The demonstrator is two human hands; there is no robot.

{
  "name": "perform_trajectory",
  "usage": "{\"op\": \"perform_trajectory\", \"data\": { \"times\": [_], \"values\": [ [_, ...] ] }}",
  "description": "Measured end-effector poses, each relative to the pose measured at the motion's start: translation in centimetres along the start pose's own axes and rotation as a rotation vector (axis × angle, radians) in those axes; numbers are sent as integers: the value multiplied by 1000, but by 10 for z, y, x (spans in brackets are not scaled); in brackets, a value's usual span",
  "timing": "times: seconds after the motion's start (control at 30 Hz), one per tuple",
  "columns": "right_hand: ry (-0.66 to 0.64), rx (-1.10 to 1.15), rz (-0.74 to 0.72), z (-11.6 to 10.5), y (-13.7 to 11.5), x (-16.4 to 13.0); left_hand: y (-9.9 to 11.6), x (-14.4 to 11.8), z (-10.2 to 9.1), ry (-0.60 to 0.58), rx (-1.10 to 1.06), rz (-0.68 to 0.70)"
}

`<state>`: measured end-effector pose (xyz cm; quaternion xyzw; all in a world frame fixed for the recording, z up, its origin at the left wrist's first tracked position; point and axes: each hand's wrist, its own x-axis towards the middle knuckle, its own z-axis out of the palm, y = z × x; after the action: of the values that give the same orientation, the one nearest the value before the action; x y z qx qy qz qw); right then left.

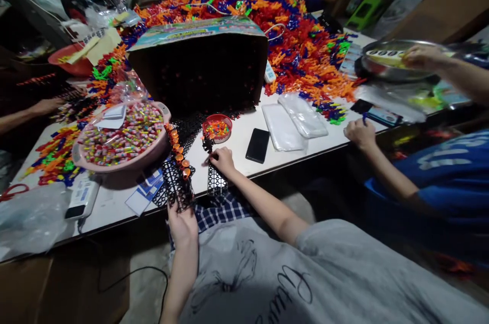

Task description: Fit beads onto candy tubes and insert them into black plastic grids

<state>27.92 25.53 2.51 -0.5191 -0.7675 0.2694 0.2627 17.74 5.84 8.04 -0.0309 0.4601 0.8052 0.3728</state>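
Observation:
My left hand [182, 223], palm up at the table's front edge, holds a stack of black perforated plastic strips [176, 184]. A row of orange round pieces [179, 156] runs along the right side of that stack. My right hand [223, 161] is closed, its fingertips at a small black plastic piece [208, 144]; how they grip it is too small to tell. Beneath this hand lies a black strip with round holes [217, 182]. Just beyond, a red basket [229, 135] contains small colourful pieces.
A pink basin [78, 156] of wrapped sweets stands left. Behind is a cardboard box [263, 66] on its side, backed by a heap of colourful plastic figures [301, 54]. A phone [257, 145] and clear bags [280, 128] lie right. A co-worker's hand [361, 134] rests nearby.

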Motion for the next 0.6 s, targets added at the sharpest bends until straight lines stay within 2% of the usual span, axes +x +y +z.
{"op": "perform_trajectory", "data": {
  "times": [0.37,0.5,0.6],
  "values": [
    [55,11,-31,10,12,-4,-16,7,-14,6,29,-4],
    [45,-10,-49,13,18,-1,-15,7,-13,7,35,-7],
    [0,-3,-73,7,25,3,-11,7,-11,10,29,-53]
  ]
}}
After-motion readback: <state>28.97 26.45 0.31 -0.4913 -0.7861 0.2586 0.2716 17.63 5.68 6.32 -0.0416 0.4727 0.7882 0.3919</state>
